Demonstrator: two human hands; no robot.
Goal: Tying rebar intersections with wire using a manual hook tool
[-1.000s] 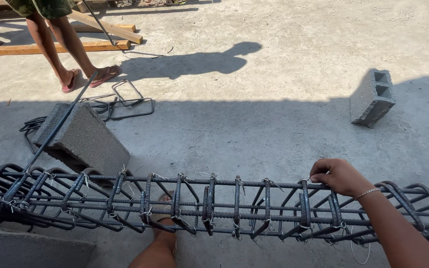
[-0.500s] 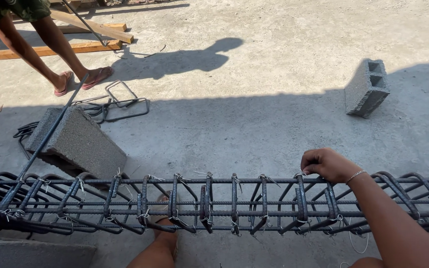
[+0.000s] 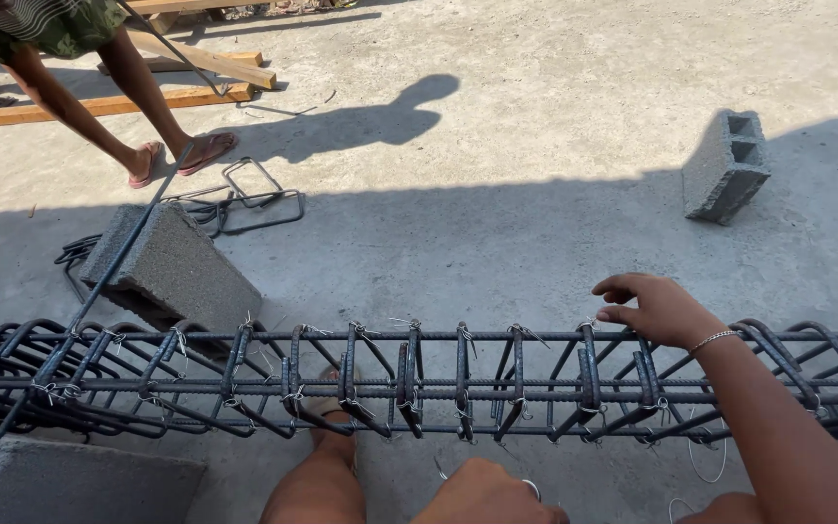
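Observation:
A long rebar cage [image 3: 458,383] of dark bars and wire-tied stirrups lies across the view in front of me. My right hand [image 3: 657,311] rests on its top bar at the right, wrist bracelet showing, thumb and forefinger slightly apart beside a stirrup [image 3: 589,374] with nothing between them. My left hand [image 3: 487,495] is a closed fist at the bottom edge, below the cage, and a small loop of thin metal wire [image 3: 532,487] sticks out at its side. My bare leg [image 3: 322,475] passes under the cage.
A concrete block [image 3: 172,267] lies tilted behind the cage at left, another block [image 3: 726,165] stands at far right, and a third block [image 3: 70,480] sits at bottom left. Loose stirrups [image 3: 249,199] lie on the concrete floor. Another person's legs [image 3: 138,107] and wooden planks [image 3: 99,102] are at top left.
My right hand has loosened from the top bar, its fingers now lifted. My left fist has come into view at the bottom. The other person's feet have shifted slightly.

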